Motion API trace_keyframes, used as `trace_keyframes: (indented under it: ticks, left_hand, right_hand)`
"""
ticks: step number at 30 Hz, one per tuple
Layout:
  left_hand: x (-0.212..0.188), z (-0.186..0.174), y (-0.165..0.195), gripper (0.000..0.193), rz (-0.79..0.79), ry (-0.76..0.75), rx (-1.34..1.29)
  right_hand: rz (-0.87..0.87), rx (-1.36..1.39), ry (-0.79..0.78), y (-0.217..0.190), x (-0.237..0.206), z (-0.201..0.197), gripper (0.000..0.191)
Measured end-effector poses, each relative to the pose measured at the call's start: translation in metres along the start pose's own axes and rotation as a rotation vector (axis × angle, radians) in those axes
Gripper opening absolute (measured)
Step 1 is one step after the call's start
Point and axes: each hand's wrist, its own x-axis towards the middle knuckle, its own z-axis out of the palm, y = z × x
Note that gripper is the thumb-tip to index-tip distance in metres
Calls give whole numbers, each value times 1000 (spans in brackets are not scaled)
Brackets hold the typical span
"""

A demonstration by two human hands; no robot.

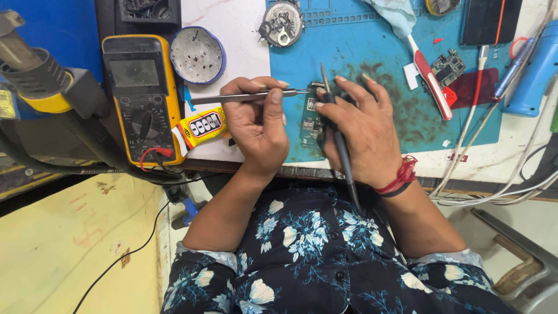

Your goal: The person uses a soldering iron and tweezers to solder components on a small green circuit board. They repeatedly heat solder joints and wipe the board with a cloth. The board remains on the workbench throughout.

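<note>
My left hand grips metal tweezers that lie level, their tips pointing right toward a small green circuit board. My right hand holds a thin dark pen-like tool, its tip up near the board's top edge and its cable trailing down past my wrist. The board rests on a blue work mat, partly covered by both hands. A red thread band circles my right wrist.
A yellow multimeter sits at the left with a glue tube beside it. A round blue-rimmed tin, a metal dish of parts, a red-and-white brush, a second board, a blue tool and white cables surround the mat.
</note>
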Motion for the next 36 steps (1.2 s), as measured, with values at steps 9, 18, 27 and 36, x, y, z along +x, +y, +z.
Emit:
trace_keyframes:
  ticks: [9,18,27,36]
  left_hand:
    - [0,1,0,29,12,5,-33]
    - [0,3,3,26,-32,-118,32]
    - [0,6,21,18,-30,-187,425]
    - [3,9,20,19,-14,-201,480]
  right_hand:
    - [70,-40,-17,-4,3,-2,45]
    - [107,-70,223,3,-12,1,52]
    - [116,182,273,12,-40,2,12]
    - [81,242,241,7,-30,2,10]
